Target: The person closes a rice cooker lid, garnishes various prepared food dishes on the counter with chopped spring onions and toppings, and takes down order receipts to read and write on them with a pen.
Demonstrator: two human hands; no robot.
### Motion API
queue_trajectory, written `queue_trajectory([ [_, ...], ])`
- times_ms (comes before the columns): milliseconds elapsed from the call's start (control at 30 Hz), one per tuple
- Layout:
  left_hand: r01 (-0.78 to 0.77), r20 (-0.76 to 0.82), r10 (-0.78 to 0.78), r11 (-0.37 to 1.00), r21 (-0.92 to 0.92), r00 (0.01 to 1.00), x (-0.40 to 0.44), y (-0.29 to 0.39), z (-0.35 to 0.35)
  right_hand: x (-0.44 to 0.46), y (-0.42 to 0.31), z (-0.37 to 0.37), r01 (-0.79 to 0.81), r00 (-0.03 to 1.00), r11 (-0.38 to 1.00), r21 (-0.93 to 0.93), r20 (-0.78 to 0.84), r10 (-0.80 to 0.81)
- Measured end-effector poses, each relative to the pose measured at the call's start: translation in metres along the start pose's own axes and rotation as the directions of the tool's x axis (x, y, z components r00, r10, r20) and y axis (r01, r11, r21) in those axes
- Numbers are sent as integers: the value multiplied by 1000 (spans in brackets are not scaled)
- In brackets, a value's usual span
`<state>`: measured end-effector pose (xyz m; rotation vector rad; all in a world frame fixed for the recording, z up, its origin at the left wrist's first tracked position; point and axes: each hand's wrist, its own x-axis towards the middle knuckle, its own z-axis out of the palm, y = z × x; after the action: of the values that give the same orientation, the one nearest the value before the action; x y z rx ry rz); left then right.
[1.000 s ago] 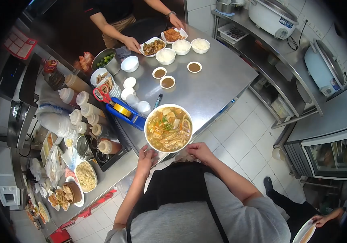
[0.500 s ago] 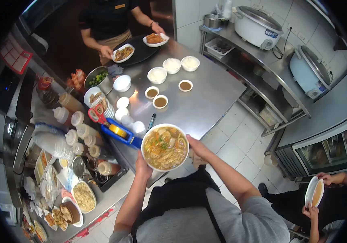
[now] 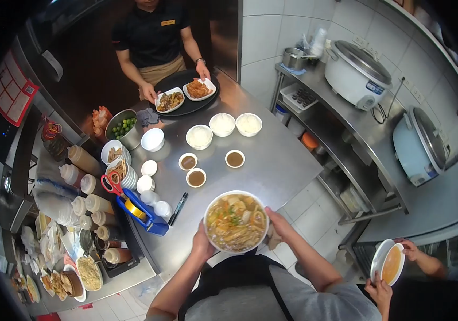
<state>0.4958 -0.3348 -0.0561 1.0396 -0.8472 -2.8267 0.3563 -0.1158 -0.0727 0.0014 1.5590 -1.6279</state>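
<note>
A large white bowl (image 3: 236, 222) of soup with noodles, tofu and greens is held level between my hands at the near edge of the steel table (image 3: 261, 176). My left hand (image 3: 202, 243) grips the bowl's left side. On its right side my right hand (image 3: 281, 227) is closed round the rim, with a brownish cloth (image 3: 274, 239) under the fingers. A black marker (image 3: 178, 208) lies on the table left of the bowl, beside a blue tape dispenser (image 3: 146, 216).
Three rice bowls (image 3: 222, 124) and three sauce cups (image 3: 196, 177) stand mid-table. Across it, a person holds two dishes over a black tray (image 3: 207, 102). At lower right another person holds a soup bowl (image 3: 392, 265). Squeeze bottles (image 3: 98, 204) line the left.
The bowl has come into both my hands and is held against the table's near edge. The person opposite has moved both dishes from the table onto the black tray. The co-worker's soup bowl has come closer.
</note>
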Motion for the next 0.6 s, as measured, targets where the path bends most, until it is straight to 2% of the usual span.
queue_trajectory([
  [100, -39, 21, 37, 996, 86, 999, 58, -26, 27, -6, -35, -31, 12, 996, 994, 113, -87, -2],
  [267, -44, -35, 53, 974, 221, 998, 132, -46, 82, 28, -35, -98, 117, 965, 971, 208, -254, -62],
  [333, -95, -7, 101, 956, 279, 995, 161, -47, 94, 42, -34, -118, 177, 946, 956, 236, -310, -98],
  [367, -118, 5, 122, 945, 306, 992, 170, -46, 100, 46, -40, -123, 158, 932, 961, 227, -357, -69],
  [467, -293, 126, 268, 915, 278, 955, 185, -42, 108, 65, -54, -130, 210, 951, 899, 383, -293, -97],
  [500, -216, 155, 193, 966, 144, 969, 176, -32, 117, 71, -58, -130, 237, 954, 878, 415, -272, -129],
  [600, -158, 19, 157, 977, 141, 987, 152, -21, 131, 99, -65, -135, 294, 934, 854, 429, -319, -161],
])
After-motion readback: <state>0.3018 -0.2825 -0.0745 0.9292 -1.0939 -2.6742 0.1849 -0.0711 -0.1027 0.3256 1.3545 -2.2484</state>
